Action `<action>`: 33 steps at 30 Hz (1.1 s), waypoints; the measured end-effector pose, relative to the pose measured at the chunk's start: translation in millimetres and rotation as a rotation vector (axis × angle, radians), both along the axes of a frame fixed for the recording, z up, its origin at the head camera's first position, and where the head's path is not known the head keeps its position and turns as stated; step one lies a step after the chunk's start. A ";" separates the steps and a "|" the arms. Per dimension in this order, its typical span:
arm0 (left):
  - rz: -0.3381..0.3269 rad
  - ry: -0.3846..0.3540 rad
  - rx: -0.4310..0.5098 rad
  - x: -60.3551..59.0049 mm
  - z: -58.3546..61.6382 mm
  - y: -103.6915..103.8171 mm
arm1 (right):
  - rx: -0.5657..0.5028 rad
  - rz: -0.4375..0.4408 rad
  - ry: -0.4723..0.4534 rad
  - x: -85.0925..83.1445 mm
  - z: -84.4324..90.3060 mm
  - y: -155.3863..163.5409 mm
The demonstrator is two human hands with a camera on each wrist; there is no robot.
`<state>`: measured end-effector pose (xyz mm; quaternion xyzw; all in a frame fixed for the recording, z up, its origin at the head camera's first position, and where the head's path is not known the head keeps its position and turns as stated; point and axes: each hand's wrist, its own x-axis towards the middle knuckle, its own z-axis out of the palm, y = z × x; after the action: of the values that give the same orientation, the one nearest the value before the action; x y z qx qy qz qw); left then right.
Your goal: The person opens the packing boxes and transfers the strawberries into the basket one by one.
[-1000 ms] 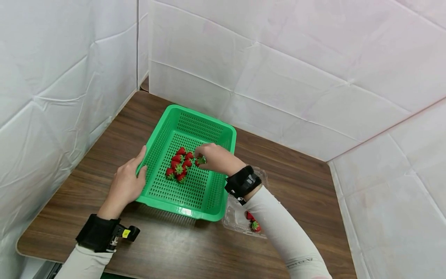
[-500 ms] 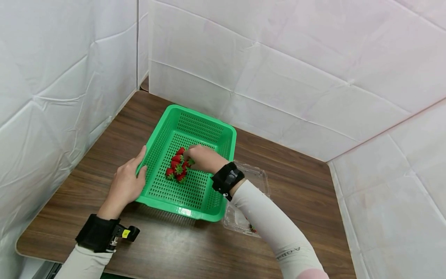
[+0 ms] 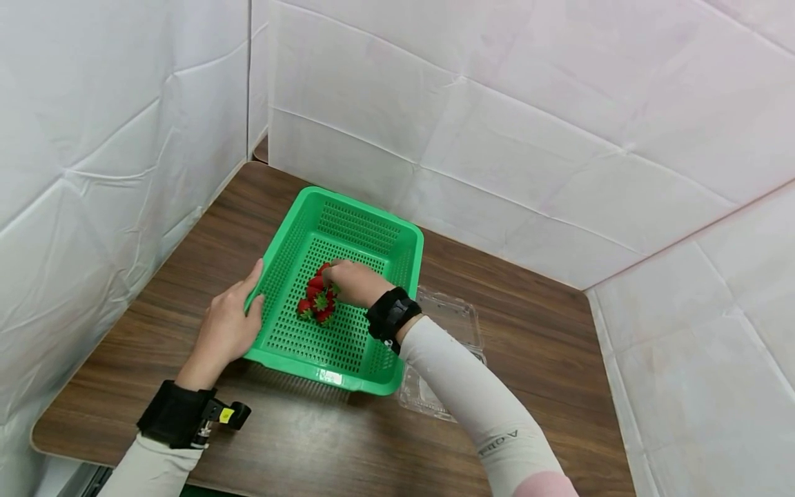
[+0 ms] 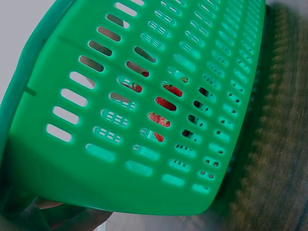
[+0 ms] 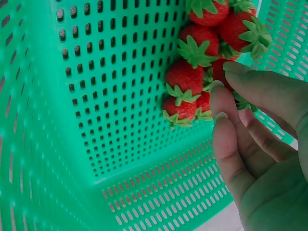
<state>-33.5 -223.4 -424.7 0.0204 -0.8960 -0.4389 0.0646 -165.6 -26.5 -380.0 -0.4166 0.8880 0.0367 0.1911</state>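
Observation:
A green perforated plastic basket (image 3: 373, 211) stands on the table, with a cluster of red strawberries (image 3: 324, 315) with green leaves on its floor. My left hand (image 3: 228, 323) grips the basket's left rim; in the left wrist view its fingers (image 4: 72, 217) show at the basket's lower edge. Reaching over the right side, my right hand (image 3: 355, 283) is down in the basket at the cluster. Up close in the right wrist view, thumb and fingers pinch one strawberry (image 5: 221, 71) against the others, partly hiding it. Several neighbouring strawberries (image 5: 185, 77) lie with leaves showing.
Right of the basket lies an open clear plastic clamshell box (image 3: 450, 314), partly hidden by the right sleeve (image 3: 466, 386). White sheeting (image 3: 497, 152) hangs behind and at both sides of the brown wooden table (image 3: 534, 331).
My right hand has moved left with a strawberry to the cluster. Its sleeve now hides the strawberries seen earlier in the clear box. The left hand has stayed on the rim.

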 end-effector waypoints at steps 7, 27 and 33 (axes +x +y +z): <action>-0.004 0.006 0.007 -0.7 -0.7 0.2 | 0.000 -0.024 0.003 -0.6 -5.9 -3.4; -0.008 -0.006 0.011 -1.5 -0.3 0.2 | 0.020 -0.027 0.092 1.4 -15.2 -9.6; 0.001 0.003 0.007 -0.7 -1.5 -0.8 | 0.013 -0.016 0.061 1.9 -11.8 -9.5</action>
<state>-34.2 -224.2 -426.2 0.0202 -0.8942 -0.4422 0.0662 -163.7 -36.0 -391.7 -0.4069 0.8965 0.0538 0.1668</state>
